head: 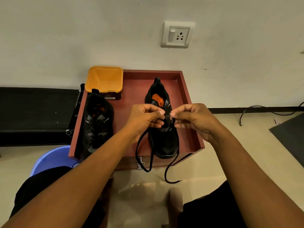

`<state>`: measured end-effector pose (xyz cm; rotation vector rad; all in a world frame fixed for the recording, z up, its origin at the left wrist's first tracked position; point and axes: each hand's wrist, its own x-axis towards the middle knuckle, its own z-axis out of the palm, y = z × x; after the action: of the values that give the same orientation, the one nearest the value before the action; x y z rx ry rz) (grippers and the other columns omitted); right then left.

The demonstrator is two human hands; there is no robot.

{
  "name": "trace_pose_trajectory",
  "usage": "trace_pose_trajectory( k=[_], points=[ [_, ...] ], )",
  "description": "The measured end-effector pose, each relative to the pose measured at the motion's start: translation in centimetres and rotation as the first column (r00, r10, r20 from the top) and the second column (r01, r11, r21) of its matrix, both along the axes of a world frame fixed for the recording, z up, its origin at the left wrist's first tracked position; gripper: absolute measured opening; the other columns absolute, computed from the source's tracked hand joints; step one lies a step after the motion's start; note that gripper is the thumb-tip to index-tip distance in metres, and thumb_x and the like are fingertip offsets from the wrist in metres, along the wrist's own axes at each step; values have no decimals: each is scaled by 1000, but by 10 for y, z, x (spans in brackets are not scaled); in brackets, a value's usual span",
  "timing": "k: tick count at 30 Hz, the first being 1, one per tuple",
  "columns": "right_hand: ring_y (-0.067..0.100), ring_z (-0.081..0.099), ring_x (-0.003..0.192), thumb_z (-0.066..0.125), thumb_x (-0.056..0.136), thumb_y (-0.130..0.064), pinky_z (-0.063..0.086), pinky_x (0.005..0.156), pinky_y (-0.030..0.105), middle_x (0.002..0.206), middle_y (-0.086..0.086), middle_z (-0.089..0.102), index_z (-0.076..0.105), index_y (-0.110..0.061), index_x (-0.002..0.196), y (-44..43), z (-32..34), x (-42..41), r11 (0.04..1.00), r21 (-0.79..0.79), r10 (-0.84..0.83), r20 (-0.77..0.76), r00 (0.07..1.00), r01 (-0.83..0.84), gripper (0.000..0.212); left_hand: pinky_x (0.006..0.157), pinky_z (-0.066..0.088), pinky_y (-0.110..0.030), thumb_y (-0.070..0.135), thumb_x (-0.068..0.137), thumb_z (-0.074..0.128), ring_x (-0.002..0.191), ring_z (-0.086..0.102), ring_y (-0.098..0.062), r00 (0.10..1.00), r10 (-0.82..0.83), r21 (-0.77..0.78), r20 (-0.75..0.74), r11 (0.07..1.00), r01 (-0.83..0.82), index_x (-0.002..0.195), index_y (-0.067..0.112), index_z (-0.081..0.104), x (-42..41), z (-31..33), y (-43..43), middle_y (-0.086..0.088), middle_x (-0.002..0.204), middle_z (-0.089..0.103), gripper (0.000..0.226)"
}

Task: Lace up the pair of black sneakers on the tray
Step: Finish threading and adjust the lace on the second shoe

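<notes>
Two black sneakers stand on a reddish-brown tray (189, 102). The left sneaker (97, 124) lies at the tray's left side, heel toward the wall. The right sneaker (162, 139) sits in the middle, its orange insole showing. Over its tongue, my left hand (144, 119) and my right hand (192, 119) each pinch a part of the black shoelace (139, 150). The lace hangs in a loop over the tray's front edge on the left, and a loose end trails down to the floor on the right.
An orange square tub (104, 79) stands at the tray's back left corner. A blue bucket (51, 159) sits on the floor left of the tray. A wall socket (177, 34) is above. Cables (263, 111) lie on the floor at the right. My knees are at the bottom.
</notes>
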<state>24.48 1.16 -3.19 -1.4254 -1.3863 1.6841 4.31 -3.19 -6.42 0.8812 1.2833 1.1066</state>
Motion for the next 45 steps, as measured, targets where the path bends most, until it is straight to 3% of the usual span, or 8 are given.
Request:
trace_pose_trajectory(
  k=[2, 5, 8, 13, 21, 33, 39, 45],
  points=[
    [27, 77, 86, 74, 92, -6, 65, 78, 36, 96, 21, 78, 73, 6, 109, 6, 0, 7, 994, -51, -96, -29, 995, 94, 21, 57, 53, -26, 13, 93, 75, 58, 65, -8, 946, 25, 100, -322, 995, 8, 92, 9, 77, -3, -10, 4, -1, 73, 74, 4],
    [24, 76, 80, 74, 93, -7, 65, 71, 34, 88, 17, 78, 75, 3, 105, 15, -4, 16, 978, -28, -206, 43, 978, 207, 16, 65, 55, -26, 22, 92, 75, 65, 64, -2, 710, -2, 165, -704, 972, 166, 94, 25, 81, -1, -23, 7, 12, 70, 70, 7],
    [18, 72, 73, 76, 91, -6, 62, 64, 27, 85, 13, 77, 78, 0, 99, 20, -13, 19, 981, 47, -195, 208, 959, 189, 10, 70, 58, -30, 20, 94, 71, 65, 60, -3, 628, -34, 159, -778, 955, 249, 104, 25, 81, 6, -29, 6, 18, 67, 62, 15],
    [16, 68, 68, 76, 88, 1, 56, 57, 19, 81, 12, 77, 80, -4, 89, 18, -29, 12, 993, 106, -81, 387, 918, 43, 7, 64, 53, -29, 28, 96, 67, 84, 71, -17, 451, 4, 132, -892, 958, 253, 107, 29, 80, 16, -28, 12, 5, 92, 77, 17],
    [19, 70, 73, 79, 85, -2, 62, 82, 37, 85, 9, 80, 82, -9, 86, 18, -49, 3, 991, 130, -34, 414, 910, -22, 7, 64, 54, -28, 31, 86, 80, 82, 69, -12, 531, -35, 44, -847, 990, 135, 89, 32, 82, 20, -29, 25, 11, 91, 76, 4],
    [20, 70, 71, 81, 86, -10, 62, 80, 41, 82, 13, 78, 81, -7, 85, 18, -43, -6, 984, 155, 4, 493, 870, -92, 3, 74, 60, -37, 38, 85, 80, 89, 70, -16, 515, -48, 29, -856, 990, 140, 97, 37, 80, 21, -42, 27, 9, 97, 76, 13],
    [11, 69, 66, 81, 88, -10, 49, 53, 12, 74, 0, 74, 81, -9, 84, 18, -37, -15, 963, 230, -17, 573, 819, -141, 4, 76, 60, -36, 44, 85, 79, 96, 70, -16, 513, -31, 52, -858, 988, 146, 105, 38, 79, 20, -48, 25, 8, 107, 76, 21],
    [15, 72, 63, 89, 81, -15, 60, 63, 29, 73, 3, 76, 77, -20, 69, 15, -47, -20, 971, 239, -141, 537, 832, 10, 18, 73, 59, -35, 40, 87, 80, 92, 70, -17, 530, -18, 72, -848, 986, 148, 106, 35, 79, 20, -46, 23, 6, 101, 76, 20]
  ],
)
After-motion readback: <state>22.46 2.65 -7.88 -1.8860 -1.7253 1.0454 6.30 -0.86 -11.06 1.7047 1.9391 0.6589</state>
